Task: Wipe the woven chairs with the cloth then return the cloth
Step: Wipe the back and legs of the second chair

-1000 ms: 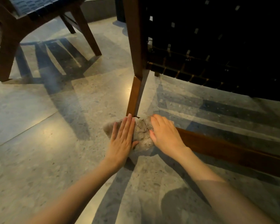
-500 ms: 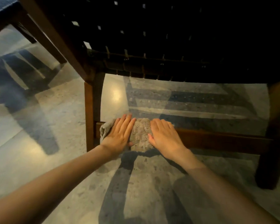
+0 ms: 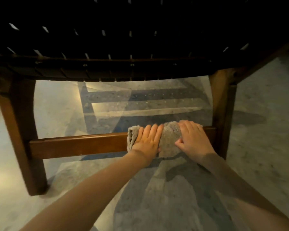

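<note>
A grey fluffy cloth (image 3: 169, 139) is draped over the low wooden crossbar (image 3: 77, 145) of a woven chair (image 3: 123, 47), towards the bar's right end. My left hand (image 3: 148, 140) presses flat on the cloth's left part, fingers straight. My right hand (image 3: 193, 139) presses on its right part, fingers spread and lying over the bar. The chair's dark woven seat fills the top of the view. Its wooden legs stand at left (image 3: 18, 130) and right (image 3: 223, 110).
The floor (image 3: 260, 147) is grey speckled stone with striped shadows under the seat. The dark seat hangs low above the crossbar. Both forearms reach in from the bottom edge.
Both hands have slid the cloth along the crossbar from its left end by the leg towards the right end. The view has swung to face the chair squarely.
</note>
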